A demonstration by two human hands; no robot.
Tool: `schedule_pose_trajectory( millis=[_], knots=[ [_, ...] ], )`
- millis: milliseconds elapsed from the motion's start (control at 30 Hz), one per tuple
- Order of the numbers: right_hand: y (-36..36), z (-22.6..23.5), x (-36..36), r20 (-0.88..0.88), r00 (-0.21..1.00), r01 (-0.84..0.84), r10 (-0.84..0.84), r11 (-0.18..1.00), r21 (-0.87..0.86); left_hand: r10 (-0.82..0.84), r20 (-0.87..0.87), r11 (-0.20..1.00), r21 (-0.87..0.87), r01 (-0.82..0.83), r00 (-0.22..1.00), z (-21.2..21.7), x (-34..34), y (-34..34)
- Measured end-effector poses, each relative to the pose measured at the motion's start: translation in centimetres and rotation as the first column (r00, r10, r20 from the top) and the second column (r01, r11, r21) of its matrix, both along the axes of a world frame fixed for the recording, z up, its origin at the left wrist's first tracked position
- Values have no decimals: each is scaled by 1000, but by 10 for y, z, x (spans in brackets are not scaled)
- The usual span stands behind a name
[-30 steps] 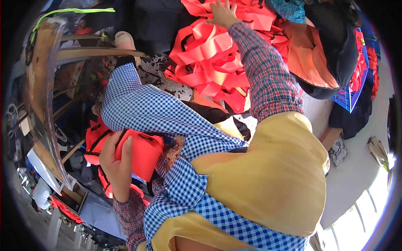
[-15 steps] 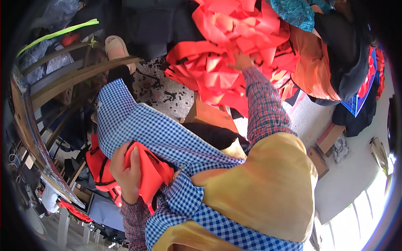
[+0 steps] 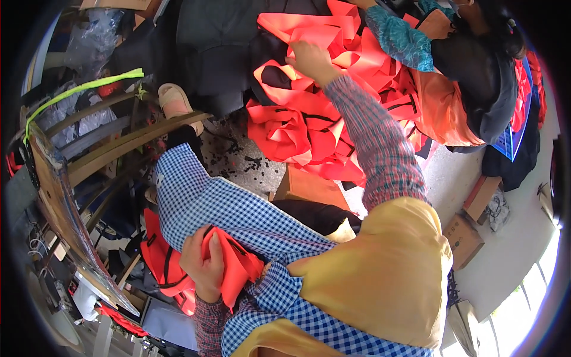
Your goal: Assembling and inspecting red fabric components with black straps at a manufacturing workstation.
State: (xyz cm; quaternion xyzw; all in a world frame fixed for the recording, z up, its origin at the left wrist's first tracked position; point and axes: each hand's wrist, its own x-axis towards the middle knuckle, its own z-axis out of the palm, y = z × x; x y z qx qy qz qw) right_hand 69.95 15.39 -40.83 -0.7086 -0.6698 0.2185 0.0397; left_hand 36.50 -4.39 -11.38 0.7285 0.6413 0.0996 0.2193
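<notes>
My left hand [image 3: 202,262] rests on my lap, its fingers and thumb wrapped round a bunch of bright red-orange fabric pieces with black trim [image 3: 235,268]. My right arm stretches forward to a large pile of loose red-orange fabric pieces [image 3: 351,131]. At the pile's far left side, my right hand [image 3: 312,61] has its fingers curled over a red-orange fabric piece [image 3: 285,27]; the fingertips are partly hidden. Several pieces in the pile carry black strips. Blue-and-white checked cloth [image 3: 238,205] covers my lap and leg.
A co-worker's teal sleeve [image 3: 401,44] reaches over the pile's far right. Left of me stands a worn wooden chair frame [image 3: 128,140]. A cardboard box [image 3: 312,185] is by the pile, and another cardboard box [image 3: 463,241] sits on the floor at right. Dark scraps [image 3: 244,163] litter the floor.
My right hand has moved away from me and left across the pile, and fabric there has been pulled up and shifted. My left hand keeps its hold. The whole view has shifted slightly.
</notes>
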Motion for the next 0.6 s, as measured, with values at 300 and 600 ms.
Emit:
schedule_pose_trajectory(
  millis=[300,600],
  knots=[
    [44,-41,76,234,962,251,-140,789,-561,3,2,1000,-23,-3,1000,-1,-11,-6],
    [-182,-86,52,218,974,175,-54,788,-590,-47,-16,999,16,47,999,3,-3,1]
  ],
)
